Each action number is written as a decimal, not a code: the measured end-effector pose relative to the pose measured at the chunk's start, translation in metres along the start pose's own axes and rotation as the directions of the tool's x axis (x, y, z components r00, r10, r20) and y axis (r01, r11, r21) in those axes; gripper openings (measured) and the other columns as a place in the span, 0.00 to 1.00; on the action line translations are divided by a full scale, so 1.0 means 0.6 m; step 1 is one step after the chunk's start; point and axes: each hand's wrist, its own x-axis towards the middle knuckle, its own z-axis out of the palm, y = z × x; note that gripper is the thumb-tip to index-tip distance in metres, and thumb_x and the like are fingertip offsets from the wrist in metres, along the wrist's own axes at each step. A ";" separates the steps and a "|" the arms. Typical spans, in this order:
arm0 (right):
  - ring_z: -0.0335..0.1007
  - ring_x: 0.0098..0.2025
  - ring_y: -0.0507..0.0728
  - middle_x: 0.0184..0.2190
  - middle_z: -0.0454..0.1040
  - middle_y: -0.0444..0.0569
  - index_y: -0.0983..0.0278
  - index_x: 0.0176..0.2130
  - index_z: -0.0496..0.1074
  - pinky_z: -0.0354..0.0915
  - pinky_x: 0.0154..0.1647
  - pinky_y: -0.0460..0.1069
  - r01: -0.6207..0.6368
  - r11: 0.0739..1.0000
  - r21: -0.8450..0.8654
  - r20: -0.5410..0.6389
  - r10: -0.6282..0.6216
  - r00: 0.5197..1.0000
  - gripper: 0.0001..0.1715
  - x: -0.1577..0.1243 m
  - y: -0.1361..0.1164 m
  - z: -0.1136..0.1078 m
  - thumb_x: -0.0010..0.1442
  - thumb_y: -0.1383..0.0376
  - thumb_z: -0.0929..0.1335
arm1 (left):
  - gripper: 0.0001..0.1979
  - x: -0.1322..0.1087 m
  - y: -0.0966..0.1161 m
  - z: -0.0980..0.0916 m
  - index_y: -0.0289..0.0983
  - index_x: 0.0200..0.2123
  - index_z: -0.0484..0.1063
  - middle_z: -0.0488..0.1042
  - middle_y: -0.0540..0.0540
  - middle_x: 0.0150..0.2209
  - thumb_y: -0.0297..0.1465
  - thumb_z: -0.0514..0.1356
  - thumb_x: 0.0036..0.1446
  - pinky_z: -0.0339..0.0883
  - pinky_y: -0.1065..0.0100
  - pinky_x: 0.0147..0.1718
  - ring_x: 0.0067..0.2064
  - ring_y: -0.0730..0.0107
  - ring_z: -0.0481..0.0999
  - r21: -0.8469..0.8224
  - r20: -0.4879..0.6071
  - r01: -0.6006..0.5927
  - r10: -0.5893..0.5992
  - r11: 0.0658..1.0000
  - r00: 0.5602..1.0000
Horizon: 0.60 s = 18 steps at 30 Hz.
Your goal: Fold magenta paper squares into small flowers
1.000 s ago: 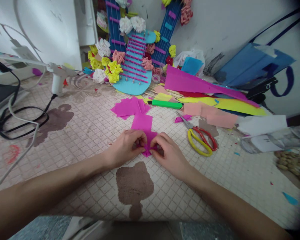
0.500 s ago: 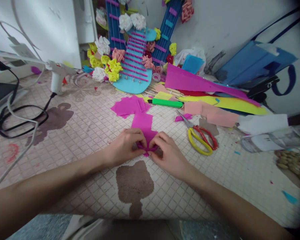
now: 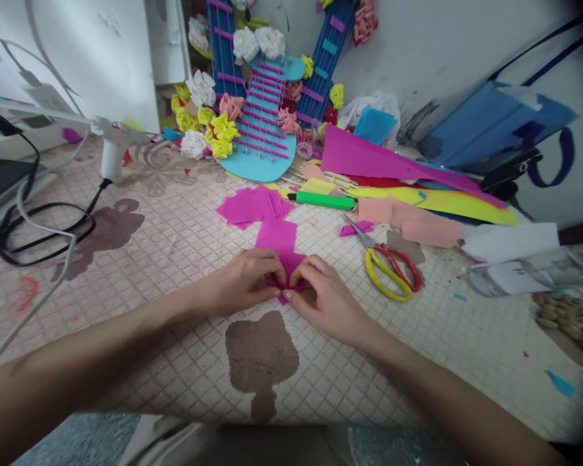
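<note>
Low over the middle of the table, my left hand and my right hand meet fingertip to fingertip. Both pinch a small folded piece of magenta paper, whose lower tip pokes out under the fingers. Most of that piece is hidden by my fingers. Directly beyond it lie a magenta paper square and a pile of magenta paper pieces. Scissors with one yellow and one red handle rest open to the right of my right hand.
A green cutter or marker lies past the magenta squares. Coloured paper sheets and a blue bag are at the back right. Paper-flower decorations lean on the wall. A glue gun with a cable stands at left; a clear bottle lies right.
My fingers have shifted slightly on the magenta paper, the right thumb moving a little up and left. The things on the table have stayed in place.
</note>
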 end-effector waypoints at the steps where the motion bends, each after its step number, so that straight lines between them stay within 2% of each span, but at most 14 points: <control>1: 0.64 0.39 0.56 0.35 0.66 0.48 0.63 0.34 0.66 0.60 0.41 0.53 -0.002 1.000 -0.018 -0.017 0.002 1.000 0.03 0.000 0.000 0.004 0.58 0.66 0.66 | 0.04 0.002 0.001 0.000 0.34 0.34 0.72 0.71 0.45 0.36 0.24 0.57 0.57 0.64 0.67 0.39 0.38 0.69 0.71 -0.009 -0.002 -0.004 0.004 1.000 1.000; 5: 0.64 0.40 0.58 0.35 0.66 0.49 0.63 0.32 0.65 0.60 0.41 0.54 -0.022 0.995 -0.099 -0.047 0.017 0.999 0.08 0.002 -0.001 0.016 0.54 0.64 0.69 | 0.07 0.004 -0.001 0.006 0.34 0.32 0.72 0.71 0.47 0.34 0.19 0.55 0.55 0.64 0.68 0.37 0.36 0.70 0.70 -0.018 -0.041 0.012 -0.012 1.000 0.999; 7: 0.64 0.41 0.58 0.36 0.66 0.49 0.63 0.32 0.65 0.60 0.41 0.53 -0.022 0.993 -0.112 -0.051 0.016 0.999 0.08 0.002 -0.002 0.017 0.54 0.65 0.69 | 0.09 0.002 -0.005 0.007 0.34 0.32 0.71 0.71 0.47 0.34 0.17 0.56 0.52 0.65 0.68 0.37 0.36 0.70 0.70 0.005 -0.096 0.038 -0.037 0.999 0.995; 9: 0.64 0.40 0.58 0.35 0.67 0.48 0.63 0.32 0.64 0.59 0.40 0.53 -0.017 0.994 -0.109 -0.061 0.011 0.998 0.08 0.001 -0.002 0.017 0.54 0.65 0.69 | 0.09 0.000 -0.010 0.006 0.34 0.34 0.71 0.71 0.46 0.36 0.18 0.58 0.51 0.65 0.66 0.38 0.38 0.67 0.70 0.110 -0.214 0.073 -0.048 0.991 0.976; 12: 0.64 0.40 0.58 0.36 0.67 0.48 0.63 0.31 0.64 0.59 0.41 0.53 -0.015 0.994 -0.109 -0.072 0.007 0.997 0.08 0.000 -0.002 0.018 0.54 0.65 0.69 | 0.05 -0.002 -0.006 0.003 0.34 0.35 0.72 0.72 0.45 0.37 0.22 0.59 0.53 0.64 0.62 0.42 0.41 0.63 0.70 0.281 -0.386 0.101 0.016 0.954 0.923; 14: 0.64 0.40 0.58 0.36 0.67 0.48 0.63 0.32 0.64 0.60 0.41 0.54 -0.017 0.993 -0.117 -0.068 0.009 0.998 0.08 0.001 -0.003 0.020 0.54 0.65 0.69 | 0.04 -0.002 0.004 0.005 0.35 0.34 0.71 0.72 0.46 0.35 0.22 0.58 0.55 0.64 0.65 0.40 0.39 0.66 0.70 0.248 -0.373 0.037 0.060 0.968 0.926; 16: 0.64 0.41 0.59 0.36 0.66 0.49 0.63 0.33 0.64 0.60 0.41 0.55 -0.025 0.992 -0.127 -0.056 0.018 0.998 0.09 0.002 -0.002 0.019 0.54 0.64 0.69 | 0.04 -0.002 0.014 0.012 0.35 0.33 0.71 0.73 0.48 0.33 0.22 0.58 0.56 0.64 0.68 0.37 0.35 0.71 0.71 0.146 -0.271 -0.037 0.076 0.989 0.960; 18: 0.63 0.41 0.60 0.36 0.66 0.50 0.63 0.33 0.64 0.61 0.42 0.55 -0.033 0.992 -0.118 -0.041 0.028 0.999 0.10 0.003 0.000 0.014 0.53 0.65 0.70 | 0.04 -0.002 0.019 0.022 0.34 0.33 0.71 0.73 0.48 0.32 0.21 0.59 0.55 0.64 0.69 0.36 0.34 0.71 0.71 0.087 -0.180 -0.056 0.071 0.995 0.981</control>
